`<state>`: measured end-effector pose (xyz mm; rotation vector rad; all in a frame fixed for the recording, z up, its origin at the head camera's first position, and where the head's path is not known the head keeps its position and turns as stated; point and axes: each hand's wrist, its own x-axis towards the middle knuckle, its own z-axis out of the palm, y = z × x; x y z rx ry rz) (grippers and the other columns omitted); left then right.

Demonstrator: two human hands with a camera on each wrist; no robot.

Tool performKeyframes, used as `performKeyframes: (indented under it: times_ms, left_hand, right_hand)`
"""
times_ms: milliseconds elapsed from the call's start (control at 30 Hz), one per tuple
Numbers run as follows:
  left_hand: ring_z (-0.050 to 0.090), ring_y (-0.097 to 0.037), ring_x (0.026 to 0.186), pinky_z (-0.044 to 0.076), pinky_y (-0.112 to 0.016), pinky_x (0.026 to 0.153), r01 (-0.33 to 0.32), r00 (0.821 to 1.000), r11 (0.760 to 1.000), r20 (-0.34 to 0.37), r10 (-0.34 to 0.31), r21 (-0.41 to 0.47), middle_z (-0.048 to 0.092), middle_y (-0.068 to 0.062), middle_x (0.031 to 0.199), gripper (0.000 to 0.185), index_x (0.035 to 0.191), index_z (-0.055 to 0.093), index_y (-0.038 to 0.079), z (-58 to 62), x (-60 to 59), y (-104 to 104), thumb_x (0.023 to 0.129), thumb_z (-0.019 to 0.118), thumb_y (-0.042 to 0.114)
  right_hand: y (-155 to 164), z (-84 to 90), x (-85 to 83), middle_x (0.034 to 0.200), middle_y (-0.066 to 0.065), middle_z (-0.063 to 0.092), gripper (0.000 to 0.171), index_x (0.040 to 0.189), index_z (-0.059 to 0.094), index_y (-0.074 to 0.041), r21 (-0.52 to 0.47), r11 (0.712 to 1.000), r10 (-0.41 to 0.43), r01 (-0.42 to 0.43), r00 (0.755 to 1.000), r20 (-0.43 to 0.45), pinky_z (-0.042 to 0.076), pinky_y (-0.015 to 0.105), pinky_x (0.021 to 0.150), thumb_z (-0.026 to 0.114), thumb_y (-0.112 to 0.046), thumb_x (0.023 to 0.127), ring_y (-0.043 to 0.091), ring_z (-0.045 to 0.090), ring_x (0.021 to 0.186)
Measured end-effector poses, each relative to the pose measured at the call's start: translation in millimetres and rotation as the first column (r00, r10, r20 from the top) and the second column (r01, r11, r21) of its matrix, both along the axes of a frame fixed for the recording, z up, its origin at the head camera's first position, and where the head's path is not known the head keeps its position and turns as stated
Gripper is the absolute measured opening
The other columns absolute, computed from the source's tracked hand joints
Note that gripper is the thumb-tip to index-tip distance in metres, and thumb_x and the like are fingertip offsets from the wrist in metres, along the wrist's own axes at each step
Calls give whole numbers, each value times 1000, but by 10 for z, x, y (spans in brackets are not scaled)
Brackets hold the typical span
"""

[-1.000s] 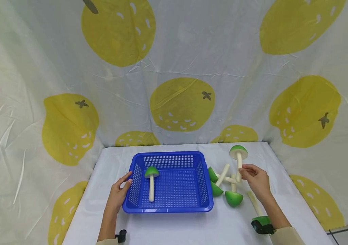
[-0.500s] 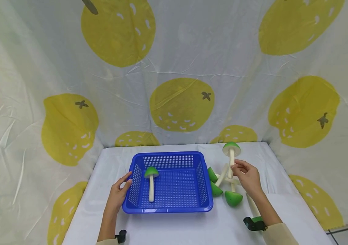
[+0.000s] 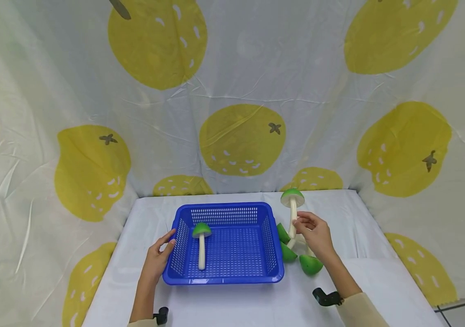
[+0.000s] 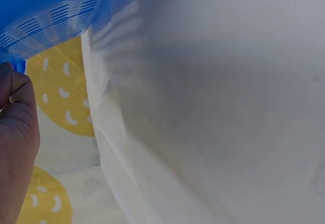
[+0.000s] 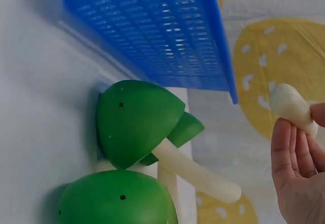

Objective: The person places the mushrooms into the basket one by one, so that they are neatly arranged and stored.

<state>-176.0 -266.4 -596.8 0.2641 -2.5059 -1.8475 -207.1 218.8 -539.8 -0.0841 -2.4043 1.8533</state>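
My right hand point(image 3: 316, 234) pinches a toy mushroom point(image 3: 293, 215) by its white stem, green cap up, above the table just right of the blue plastic basket point(image 3: 224, 280). In the right wrist view the stem end point(image 5: 290, 104) shows between thumb and fingers; the cap is out of that view. My left hand point(image 3: 157, 259) holds the basket's left rim, with the thumb on the near side; the left wrist view shows only part of this hand point(image 4: 18, 117). Inside the basket another green-capped mushroom point(image 3: 202, 252) lies towards the left, cap to the back.
Several more mushrooms lie in a pile against the basket's right side, among them a nearer one point(image 3: 311, 265) and one by the wall point(image 5: 137, 122). White cloth point(image 3: 248, 304) covers the table. A lemon-print curtain point(image 3: 167, 136) hangs behind and at both sides.
My right hand has carried the mushroom leftward, from over the right of the pile to near the basket's right rim. The left hand and the basket have stayed in place.
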Motion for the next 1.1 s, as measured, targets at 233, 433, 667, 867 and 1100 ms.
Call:
performKeyframes:
  times_ms: [233,433,667,867,1100]
  left_hand:
    - [69,-28,97,57,-24,74,-1,1000,1000,26,1,18,54,-17,136,47,151,54,20,64,12,28,106,59,32]
    - [69,-28,97,58,-25,75,12,999,1000,37,-13,16,55,-20,135,46,151,53,16,303,112,99,107,58,26]
    - [69,-27,96,57,-24,74,18,999,1000,32,-19,19,54,-20,135,47,152,53,15,356,136,105,107,59,27]
    - [69,-29,97,57,-24,75,10,999,1000,38,-11,23,53,-19,133,45,151,54,16,354,120,111,107,59,25]
    - [69,-30,97,58,-24,75,12,999,999,32,-14,35,54,-19,132,45,150,55,17,374,123,113,106,60,25]
  right_hand:
    - [-135,-45,-18,112,21,67,38,128,66,1,-21,1000,9,-9,1000,1,62,32,76,74,-19,96,3,68,82]
    - [-242,-74,-19,113,22,70,35,125,68,0,14,999,46,-46,999,-24,63,34,74,75,-17,95,5,69,81]
    - [-355,-72,-16,115,21,70,33,123,69,-1,0,997,82,-82,997,-5,63,32,73,76,-15,94,8,69,88]
    - [-466,-61,-36,114,20,71,33,122,69,0,4,996,93,-93,996,7,62,30,71,77,-13,93,12,69,88]
    - [-593,-62,-22,113,21,69,39,128,67,1,-11,990,144,-144,990,1,62,31,69,77,-11,92,13,68,85]
